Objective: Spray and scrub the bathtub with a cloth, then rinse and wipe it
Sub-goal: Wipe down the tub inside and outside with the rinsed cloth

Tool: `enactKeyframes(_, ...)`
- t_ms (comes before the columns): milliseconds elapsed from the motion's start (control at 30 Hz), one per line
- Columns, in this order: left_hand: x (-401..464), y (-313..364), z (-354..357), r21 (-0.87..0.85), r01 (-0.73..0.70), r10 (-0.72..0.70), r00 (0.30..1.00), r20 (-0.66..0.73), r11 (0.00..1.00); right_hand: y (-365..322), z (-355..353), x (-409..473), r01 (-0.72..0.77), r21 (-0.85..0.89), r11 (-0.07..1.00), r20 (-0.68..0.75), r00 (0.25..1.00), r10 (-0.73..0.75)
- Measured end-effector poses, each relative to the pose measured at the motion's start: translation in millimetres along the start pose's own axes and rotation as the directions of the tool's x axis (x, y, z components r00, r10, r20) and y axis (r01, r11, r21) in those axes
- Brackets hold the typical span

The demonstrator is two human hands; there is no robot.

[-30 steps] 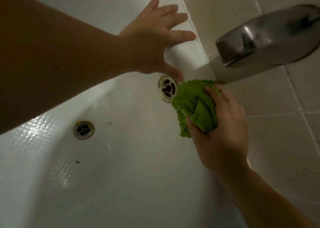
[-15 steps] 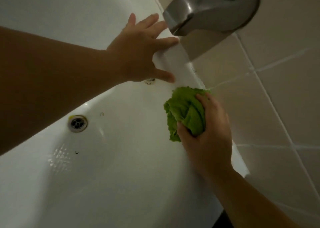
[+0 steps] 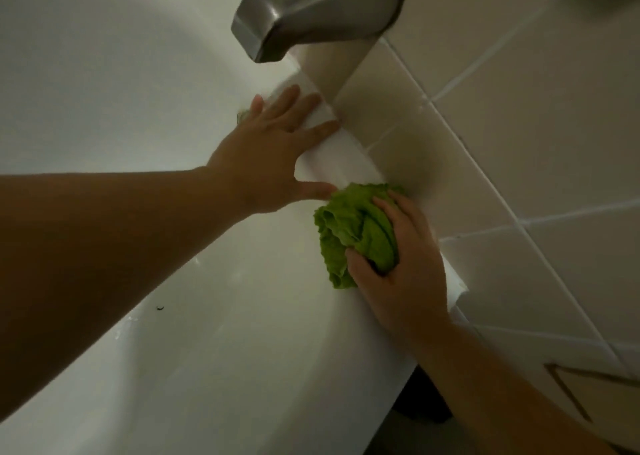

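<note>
Gripping a crumpled green cloth (image 3: 356, 233) at centre right of the frame, the right hand (image 3: 398, 264) curls its fingers around it against the glossy white bathtub (image 3: 121, 91) rim. Left hand (image 3: 270, 153), fingers spread flat, rests on the rim below the brushed-metal spout (image 3: 311, 8); beige wall tiles (image 3: 536, 125) right.

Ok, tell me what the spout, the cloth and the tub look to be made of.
Spout: metal with a brushed or satin grey finish, judging by its soft dull highlights. Cloth: soft green fabric, perhaps microfibre, bunched into folds in the right hand. Tub: glossy white, acrylic or enamel; the sheen does not say which.
</note>
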State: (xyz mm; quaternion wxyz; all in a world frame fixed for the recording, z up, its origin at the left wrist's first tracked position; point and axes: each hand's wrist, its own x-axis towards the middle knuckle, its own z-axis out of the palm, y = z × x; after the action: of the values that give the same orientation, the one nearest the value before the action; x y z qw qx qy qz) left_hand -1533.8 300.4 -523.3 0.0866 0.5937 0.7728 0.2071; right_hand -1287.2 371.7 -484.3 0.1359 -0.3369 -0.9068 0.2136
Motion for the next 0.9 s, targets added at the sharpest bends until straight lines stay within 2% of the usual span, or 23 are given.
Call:
enactKeyframes(100, -9, 12, 11, -0.072, 0.022, -0.024, 0.999, -0.026, 0.997, -7, 4, 7, -0.028, -0.03, 0.999, 0.008, 1.0, 0.028)
enactKeyframes(267, -32, 34, 37, -0.24, 0.063, -0.078, 0.996, -0.051, 0.969, -2, 6, 11, 0.045, -0.002, 0.999, 0.022, 0.999, -0.045)
enactKeyframes(467, -59, 59, 45, -0.399, 0.091, -0.086, 0.996, 0.031, 0.913, 7, -3, -38, 0.02, -0.006, 1.0, -0.002, 1.0, -0.02)
enactKeyframes(600, -72, 77, 50, -0.481, 0.151, -0.13, 0.989, 0.077, 0.863, 18, -11, -23, 0.089, 0.012, 0.996, 0.031, 0.995, -0.09)
enactKeyframes(700, -73, 90, 50, -0.518, 0.206, -0.181, 0.979, 0.099, 0.83, 24, -14, -11, 0.089, 0.032, 0.996, 0.037, 0.995, -0.09)
enactKeyframes(800, -76, 104, 47, -0.541, 0.234, -0.197, 0.972, 0.126, 0.808, 31, -21, -28, 0.03, 0.04, 0.999, -0.002, 1.0, -0.03)
enactKeyframes(900, -89, 120, 45, -0.537, 0.268, -0.203, 0.963, 0.177, 0.8, 27, -25, -67, -0.137, 0.022, 0.99, -0.071, 0.988, 0.138)
